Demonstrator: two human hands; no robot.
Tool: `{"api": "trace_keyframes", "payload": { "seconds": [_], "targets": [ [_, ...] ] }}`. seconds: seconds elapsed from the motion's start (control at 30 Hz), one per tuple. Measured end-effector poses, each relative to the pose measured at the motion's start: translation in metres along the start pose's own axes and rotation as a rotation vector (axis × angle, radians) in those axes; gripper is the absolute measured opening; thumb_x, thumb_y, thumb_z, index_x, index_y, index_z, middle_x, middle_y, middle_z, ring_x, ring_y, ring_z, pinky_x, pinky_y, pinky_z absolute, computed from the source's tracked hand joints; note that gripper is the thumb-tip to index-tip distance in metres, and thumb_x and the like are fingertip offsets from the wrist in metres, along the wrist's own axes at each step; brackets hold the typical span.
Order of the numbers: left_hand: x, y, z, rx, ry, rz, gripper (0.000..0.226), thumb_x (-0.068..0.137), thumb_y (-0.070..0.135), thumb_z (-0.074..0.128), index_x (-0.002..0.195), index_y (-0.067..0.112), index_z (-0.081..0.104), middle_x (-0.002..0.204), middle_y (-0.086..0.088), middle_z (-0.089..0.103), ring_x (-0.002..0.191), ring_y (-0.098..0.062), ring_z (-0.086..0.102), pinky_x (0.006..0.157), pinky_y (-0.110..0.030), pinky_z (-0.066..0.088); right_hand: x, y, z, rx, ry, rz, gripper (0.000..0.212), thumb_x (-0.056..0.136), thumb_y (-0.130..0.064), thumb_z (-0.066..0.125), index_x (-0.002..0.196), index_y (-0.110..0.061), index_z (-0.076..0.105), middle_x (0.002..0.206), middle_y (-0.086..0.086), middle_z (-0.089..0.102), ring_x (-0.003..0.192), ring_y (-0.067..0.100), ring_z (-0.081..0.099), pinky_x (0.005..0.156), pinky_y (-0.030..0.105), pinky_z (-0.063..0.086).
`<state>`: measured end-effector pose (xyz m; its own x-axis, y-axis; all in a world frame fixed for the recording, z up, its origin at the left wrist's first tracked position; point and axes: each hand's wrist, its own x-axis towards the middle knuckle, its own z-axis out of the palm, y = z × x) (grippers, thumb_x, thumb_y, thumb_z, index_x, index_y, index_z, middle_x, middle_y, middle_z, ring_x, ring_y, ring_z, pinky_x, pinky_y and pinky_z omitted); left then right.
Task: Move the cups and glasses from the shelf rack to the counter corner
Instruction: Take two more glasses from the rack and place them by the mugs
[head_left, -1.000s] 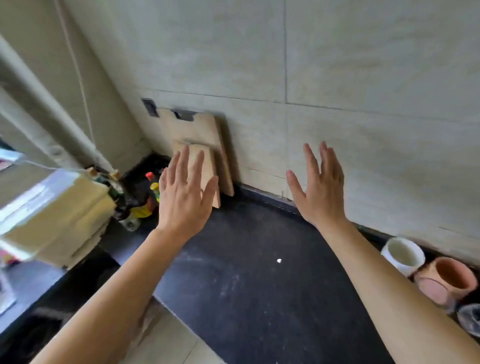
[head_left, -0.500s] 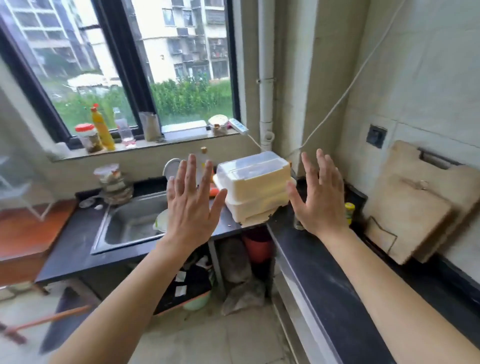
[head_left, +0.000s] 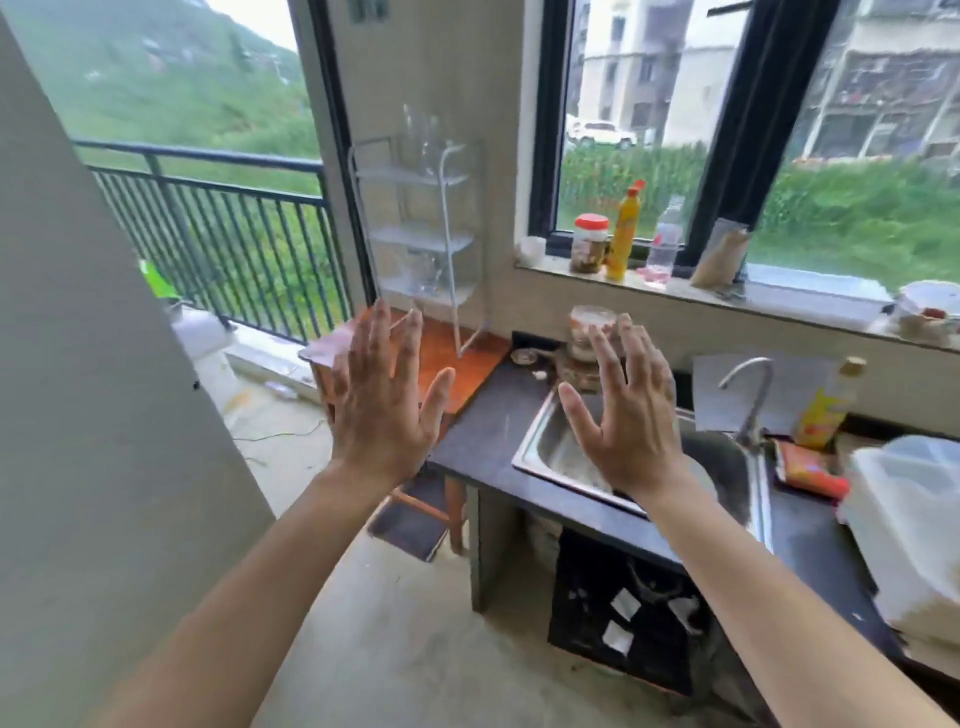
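Observation:
A white three-tier shelf rack stands on an orange-brown wooden table against the wall, left of the window. Clear glasses stand on its top tier, blurred, and more glassware sits on a lower tier. My left hand is raised in front of the table with fingers spread and nothing in it. My right hand is raised over the sink, also spread and holding nothing. Both hands are well short of the rack.
A steel sink with a tap is set in the dark counter. Jars and bottles line the windowsill. A white plastic box sits on the counter at right. A wall edge stands close at left.
The view has swung left from the counter corner with the cutting boards, past the sink, to the shelf rack. Both hands stay raised, spread and holding nothing.

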<state>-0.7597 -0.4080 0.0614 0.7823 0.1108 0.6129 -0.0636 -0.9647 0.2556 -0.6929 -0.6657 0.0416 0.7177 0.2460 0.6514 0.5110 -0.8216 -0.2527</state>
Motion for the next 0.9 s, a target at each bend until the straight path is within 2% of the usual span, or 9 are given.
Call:
{"api": "trace_keyframes", "payload": {
  "seconds": [0.2, 0.43, 0.57, 0.73, 0.9],
  "targets": [
    [0.052, -0.102, 0.037, 0.123, -0.014, -0.115, 0.070, 0.099, 0.059, 0.025, 0.159, 0.021, 0.018, 0.168, -0.010, 0.005, 0.154, -0.028, 0.003, 0.118, -0.057, 0.012, 0.091, -0.032, 0.128, 0.108, -0.083, -0.087, 0.073, 0.099, -0.057, 0.043, 0.160, -0.025, 0.021, 0.167, 0.017, 0.017, 0.153, 0.037, 0.017, 0.122, 0.052, 0.016],
    [0.182, -0.184, 0.099, 0.155, -0.067, -0.237, 0.067, 0.097, 0.062, 0.018, 0.158, 0.037, 0.006, 0.167, -0.006, -0.011, 0.153, -0.025, -0.011, 0.120, -0.058, 0.006, 0.234, -0.022, 0.248, 0.166, -0.108, -0.097, 0.075, 0.100, -0.059, 0.038, 0.162, -0.027, 0.012, 0.169, 0.017, 0.010, 0.155, 0.035, 0.011, 0.124, 0.053, 0.013],
    [0.241, -0.234, 0.113, 0.175, -0.040, -0.269, 0.068, 0.097, 0.066, 0.017, 0.157, 0.042, -0.003, 0.167, -0.002, -0.016, 0.153, -0.023, -0.013, 0.119, -0.055, 0.003, 0.311, -0.033, 0.299, 0.206, -0.105, -0.099, 0.076, 0.100, -0.059, 0.039, 0.162, -0.025, 0.010, 0.168, 0.018, 0.010, 0.155, 0.036, 0.012, 0.124, 0.055, 0.016],
    [0.295, -0.293, 0.133, 0.165, 0.001, -0.284, 0.069, 0.099, 0.063, 0.022, 0.157, 0.039, -0.004, 0.167, -0.002, -0.017, 0.153, -0.023, -0.015, 0.119, -0.055, 0.003, 0.375, -0.061, 0.358, 0.231, -0.120, -0.152, 0.078, 0.100, -0.059, 0.039, 0.161, -0.025, 0.005, 0.169, 0.018, 0.006, 0.155, 0.035, 0.012, 0.123, 0.058, 0.019],
    [0.368, -0.355, 0.183, -0.018, -0.012, -0.268, 0.074, 0.096, 0.064, 0.024, 0.158, 0.033, -0.001, 0.167, -0.005, -0.013, 0.153, -0.022, -0.014, 0.121, -0.051, 0.002, 0.435, -0.071, 0.414, 0.212, -0.068, -0.123, 0.078, 0.100, -0.056, 0.043, 0.161, -0.023, 0.008, 0.168, 0.019, 0.009, 0.154, 0.036, 0.017, 0.122, 0.052, 0.022]
  ]
}}
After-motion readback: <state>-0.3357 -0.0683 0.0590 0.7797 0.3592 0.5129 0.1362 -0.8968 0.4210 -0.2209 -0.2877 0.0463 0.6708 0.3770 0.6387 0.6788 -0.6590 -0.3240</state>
